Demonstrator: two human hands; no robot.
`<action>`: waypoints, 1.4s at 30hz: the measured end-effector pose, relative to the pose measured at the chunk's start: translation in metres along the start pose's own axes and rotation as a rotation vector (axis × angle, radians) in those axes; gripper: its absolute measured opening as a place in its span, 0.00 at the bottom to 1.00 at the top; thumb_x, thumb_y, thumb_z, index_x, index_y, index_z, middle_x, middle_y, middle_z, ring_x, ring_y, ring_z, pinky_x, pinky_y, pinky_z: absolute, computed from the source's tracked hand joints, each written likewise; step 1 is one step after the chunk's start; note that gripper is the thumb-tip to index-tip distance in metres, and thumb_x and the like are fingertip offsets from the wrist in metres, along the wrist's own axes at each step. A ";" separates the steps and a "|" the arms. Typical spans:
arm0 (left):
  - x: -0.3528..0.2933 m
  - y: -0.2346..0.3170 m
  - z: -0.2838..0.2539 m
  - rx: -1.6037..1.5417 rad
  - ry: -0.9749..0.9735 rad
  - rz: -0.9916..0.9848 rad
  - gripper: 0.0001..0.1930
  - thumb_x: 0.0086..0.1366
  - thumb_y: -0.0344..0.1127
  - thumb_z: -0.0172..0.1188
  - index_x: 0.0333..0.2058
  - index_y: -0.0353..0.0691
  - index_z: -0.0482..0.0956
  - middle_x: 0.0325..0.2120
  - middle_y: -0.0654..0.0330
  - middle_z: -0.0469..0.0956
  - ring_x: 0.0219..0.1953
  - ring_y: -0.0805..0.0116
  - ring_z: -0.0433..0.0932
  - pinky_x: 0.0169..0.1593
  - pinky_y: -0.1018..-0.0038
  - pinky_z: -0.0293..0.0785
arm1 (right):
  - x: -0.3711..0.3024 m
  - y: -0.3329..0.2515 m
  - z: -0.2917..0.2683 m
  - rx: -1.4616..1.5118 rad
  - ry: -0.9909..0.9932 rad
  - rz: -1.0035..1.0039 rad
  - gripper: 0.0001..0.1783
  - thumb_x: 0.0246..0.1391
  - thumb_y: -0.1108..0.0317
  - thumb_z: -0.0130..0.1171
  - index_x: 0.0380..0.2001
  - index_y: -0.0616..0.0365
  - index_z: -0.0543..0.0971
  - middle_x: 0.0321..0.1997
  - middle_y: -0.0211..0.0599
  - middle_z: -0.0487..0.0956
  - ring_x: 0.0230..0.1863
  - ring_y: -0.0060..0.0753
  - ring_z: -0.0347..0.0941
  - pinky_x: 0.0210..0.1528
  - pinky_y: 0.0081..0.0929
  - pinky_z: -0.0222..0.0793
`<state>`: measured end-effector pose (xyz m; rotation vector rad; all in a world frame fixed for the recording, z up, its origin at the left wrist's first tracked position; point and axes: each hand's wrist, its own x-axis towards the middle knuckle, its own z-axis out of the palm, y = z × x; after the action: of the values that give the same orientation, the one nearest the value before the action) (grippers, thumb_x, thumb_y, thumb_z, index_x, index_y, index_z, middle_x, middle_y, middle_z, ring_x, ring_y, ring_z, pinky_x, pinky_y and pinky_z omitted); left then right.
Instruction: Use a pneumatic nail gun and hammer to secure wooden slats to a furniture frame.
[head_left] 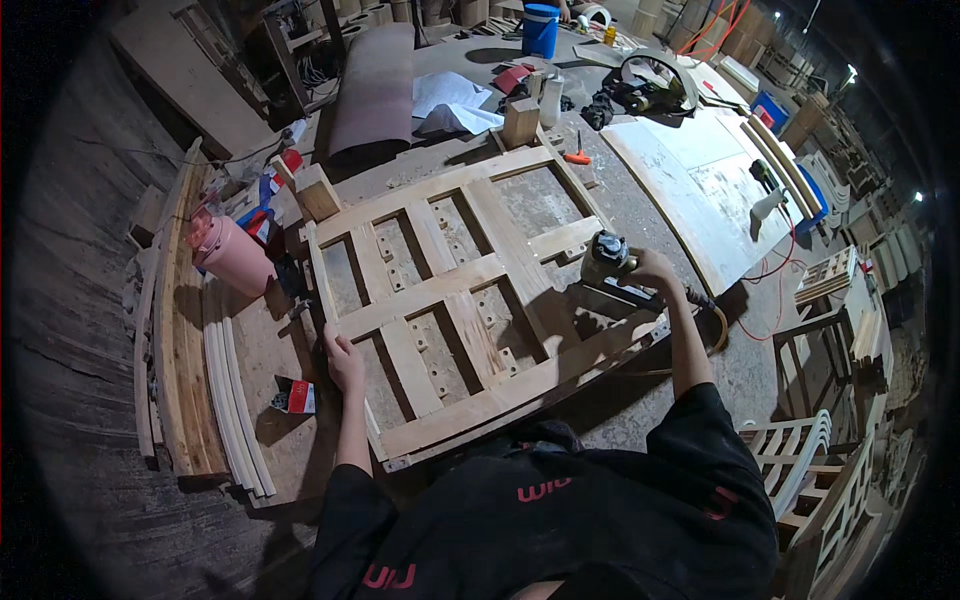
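Note:
A wooden lattice frame point(480, 279) of pale slats and rails lies flat in front of me. My left hand point(345, 361) grips the outer rail on its left side, with the fingers partly hidden at the edge. My right hand point(655, 272) is wrapped round the handle of a nail gun point(606, 262) above the frame's right side. The gun's yellowish air hose point(722, 328) curves down beside my forearm. Small drilled wooden blocks point(397, 281) sit along the slats, inside the openings.
Wood blocks point(521, 122) stand at the frame's far edge. On the left are a pink jug point(236, 257), a small red-and-white box point(297, 396) and white curved strips point(228, 390). An orange-handled tool point(578, 156) lies beyond, with pale panels point(700, 170) at right and a blue bucket point(540, 32) behind.

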<state>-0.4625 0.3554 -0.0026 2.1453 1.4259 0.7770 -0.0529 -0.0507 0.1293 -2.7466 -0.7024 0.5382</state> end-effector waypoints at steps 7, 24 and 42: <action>-0.003 0.010 0.000 0.240 -0.004 -0.066 0.21 0.64 0.39 0.40 0.57 0.49 0.56 0.44 0.44 0.72 0.40 0.45 0.73 0.37 0.55 0.71 | -0.004 -0.003 -0.008 -0.005 -0.029 -0.156 0.30 0.24 0.52 0.68 0.38 0.47 0.77 0.31 0.42 0.79 0.34 0.44 0.75 0.37 0.35 0.68; -0.001 -0.002 0.008 0.374 0.093 0.013 0.22 0.64 0.39 0.38 0.57 0.50 0.54 0.42 0.43 0.71 0.40 0.41 0.72 0.37 0.53 0.69 | 0.013 0.008 -0.022 0.204 -0.336 -0.279 0.37 0.33 0.55 0.65 0.50 0.56 0.67 0.40 0.52 0.76 0.43 0.51 0.71 0.43 0.37 0.66; -0.004 0.017 0.007 0.391 0.108 -0.024 0.22 0.63 0.38 0.40 0.57 0.52 0.54 0.33 0.40 0.74 0.32 0.41 0.73 0.32 0.51 0.69 | 0.042 0.043 -0.059 0.584 0.059 -0.091 0.52 0.31 0.78 0.59 0.64 0.50 0.48 0.49 0.44 0.71 0.47 0.32 0.67 0.48 0.25 0.62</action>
<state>-0.4476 0.3452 0.0017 2.3952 1.7785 0.6550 0.0230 -0.0752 0.1556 -2.1677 -0.5443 0.5377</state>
